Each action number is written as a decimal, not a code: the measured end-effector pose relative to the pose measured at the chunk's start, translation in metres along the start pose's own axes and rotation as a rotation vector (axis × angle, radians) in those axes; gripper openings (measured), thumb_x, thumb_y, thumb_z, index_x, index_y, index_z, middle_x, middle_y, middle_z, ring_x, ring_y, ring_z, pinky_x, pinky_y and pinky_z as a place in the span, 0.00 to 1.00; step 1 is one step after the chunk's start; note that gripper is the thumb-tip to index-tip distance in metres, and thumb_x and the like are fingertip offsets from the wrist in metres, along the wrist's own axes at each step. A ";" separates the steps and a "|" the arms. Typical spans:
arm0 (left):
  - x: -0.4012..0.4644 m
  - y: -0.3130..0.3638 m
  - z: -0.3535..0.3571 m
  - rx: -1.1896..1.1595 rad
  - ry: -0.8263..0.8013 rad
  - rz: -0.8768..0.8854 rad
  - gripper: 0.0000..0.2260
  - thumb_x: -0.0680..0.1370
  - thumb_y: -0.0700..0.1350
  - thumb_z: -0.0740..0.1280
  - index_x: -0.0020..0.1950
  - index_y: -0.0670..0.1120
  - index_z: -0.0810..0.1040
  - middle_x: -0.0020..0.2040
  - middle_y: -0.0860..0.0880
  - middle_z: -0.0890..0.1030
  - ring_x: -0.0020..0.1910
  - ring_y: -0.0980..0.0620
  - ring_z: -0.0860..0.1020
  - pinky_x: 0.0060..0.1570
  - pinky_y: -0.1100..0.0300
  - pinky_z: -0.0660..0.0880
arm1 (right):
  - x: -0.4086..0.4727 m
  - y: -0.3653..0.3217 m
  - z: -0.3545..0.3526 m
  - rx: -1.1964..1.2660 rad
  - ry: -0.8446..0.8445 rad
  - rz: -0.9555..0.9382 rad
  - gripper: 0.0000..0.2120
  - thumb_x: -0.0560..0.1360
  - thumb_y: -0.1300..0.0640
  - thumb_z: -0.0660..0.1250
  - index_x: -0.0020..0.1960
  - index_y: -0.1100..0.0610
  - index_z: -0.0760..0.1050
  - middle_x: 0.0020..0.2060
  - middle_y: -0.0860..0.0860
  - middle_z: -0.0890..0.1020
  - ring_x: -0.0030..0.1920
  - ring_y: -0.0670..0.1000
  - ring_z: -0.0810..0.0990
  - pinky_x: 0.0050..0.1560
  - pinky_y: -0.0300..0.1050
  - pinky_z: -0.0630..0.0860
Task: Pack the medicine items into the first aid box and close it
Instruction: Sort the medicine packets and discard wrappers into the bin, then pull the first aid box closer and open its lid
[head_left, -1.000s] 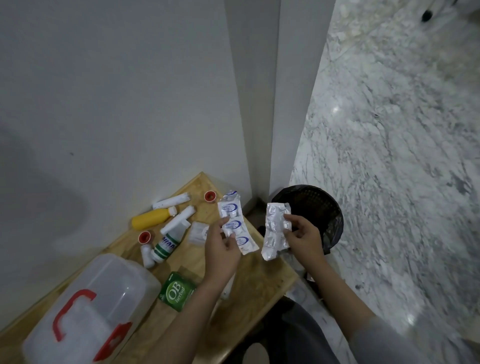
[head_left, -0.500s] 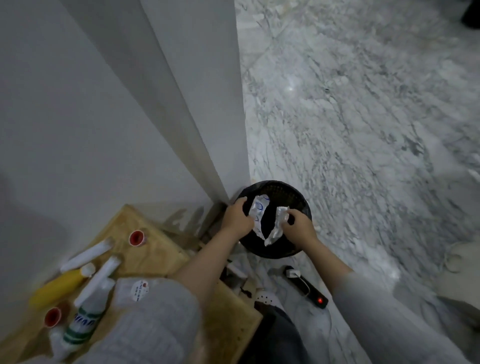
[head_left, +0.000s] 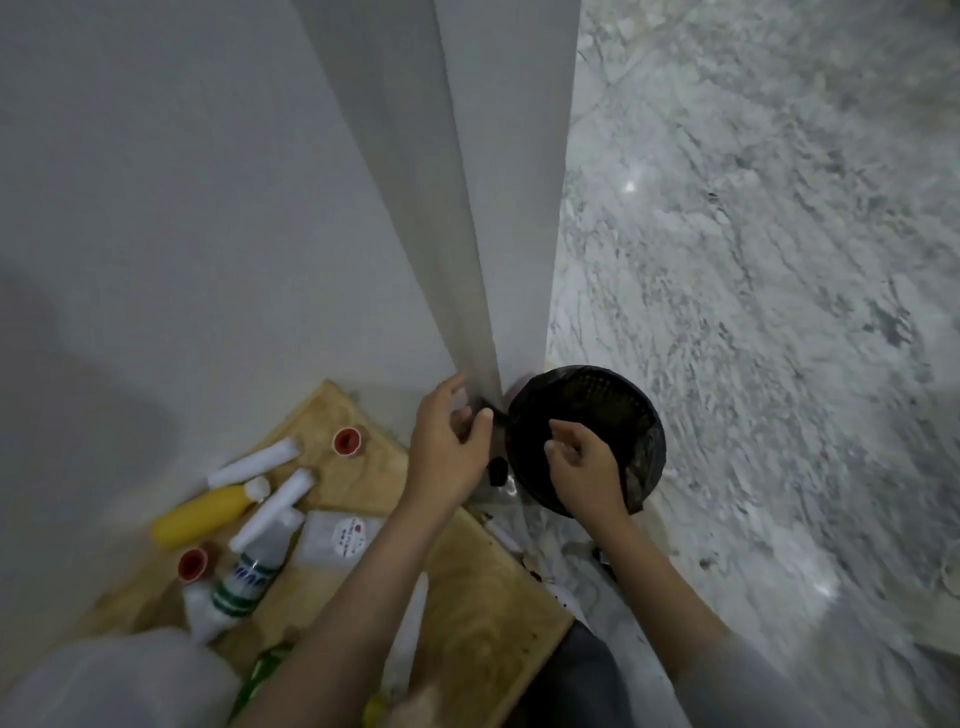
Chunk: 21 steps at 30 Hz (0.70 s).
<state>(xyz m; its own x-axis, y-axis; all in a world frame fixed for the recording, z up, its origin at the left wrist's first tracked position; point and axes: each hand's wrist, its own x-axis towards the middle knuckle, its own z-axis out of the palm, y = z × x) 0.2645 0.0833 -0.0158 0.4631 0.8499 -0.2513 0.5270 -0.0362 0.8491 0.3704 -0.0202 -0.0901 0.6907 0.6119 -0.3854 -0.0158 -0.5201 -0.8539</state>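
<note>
Translucent plastic fills the near-left corner, a blurred part of the first aid box (head_left: 98, 680), with none of the medicines seen inside it. Half a second ago both hands held crumpled blister strips over the bin; now both are bare, so the strips appear to have been dropped in as waste rather than packed, and the packing proper looks barely begun. On the wooden table (head_left: 483, 613), going outward from the box, lie a green packet (head_left: 262, 673) too smeared to read here, a white tube (head_left: 200, 613), a white bottle with green bands (head_left: 254, 566) whose blue lettering cannot be made out, a red cap (head_left: 193, 564), a clear sachet with a round white sticker (head_left: 340, 535) whose print is illegible, a yellow bottle (head_left: 205, 514), two white tubes (head_left: 272, 501) (head_left: 254, 462) and a second red cap (head_left: 347, 441). Further out, the left hand (head_left: 447, 452) hovers at the table's far corner, fingers loosely curled, thumb near the forefinger, holding nothing. Right of it, the right hand (head_left: 584, 470) hangs over the black mesh wastebasket (head_left: 613, 400), fingertips drawn loosely together and empty. The basket stands on the marble floor (head_left: 779, 312) against the wall corner; its contents are lost in shadow. Every remaining item lies left of the hands, well apart from them.
</note>
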 end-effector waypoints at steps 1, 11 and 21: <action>-0.014 0.000 -0.017 -0.029 0.051 0.034 0.21 0.77 0.47 0.64 0.70 0.52 0.67 0.66 0.57 0.69 0.59 0.58 0.73 0.49 0.73 0.72 | -0.014 -0.016 0.010 0.007 -0.006 -0.061 0.16 0.77 0.58 0.62 0.64 0.57 0.73 0.55 0.50 0.79 0.46 0.38 0.75 0.43 0.29 0.73; -0.187 -0.061 -0.194 0.037 0.728 0.237 0.18 0.74 0.49 0.65 0.63 0.59 0.69 0.62 0.60 0.73 0.63 0.59 0.72 0.60 0.64 0.70 | -0.180 -0.114 0.136 0.065 -0.439 -0.617 0.13 0.76 0.56 0.65 0.60 0.46 0.76 0.55 0.36 0.79 0.57 0.37 0.76 0.54 0.28 0.72; -0.298 -0.194 -0.246 0.287 0.997 0.065 0.22 0.70 0.60 0.64 0.63 0.59 0.70 0.65 0.60 0.70 0.65 0.56 0.67 0.66 0.54 0.63 | -0.232 -0.084 0.224 -0.302 -0.811 -1.235 0.16 0.74 0.49 0.65 0.62 0.42 0.73 0.67 0.38 0.72 0.71 0.40 0.63 0.71 0.38 0.58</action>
<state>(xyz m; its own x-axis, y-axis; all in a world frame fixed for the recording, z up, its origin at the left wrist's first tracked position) -0.1508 -0.0335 0.0086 -0.2338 0.8860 0.4003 0.7322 -0.1104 0.6721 0.0495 0.0150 -0.0078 -0.4186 0.8455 0.3315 0.4753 0.5150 -0.7134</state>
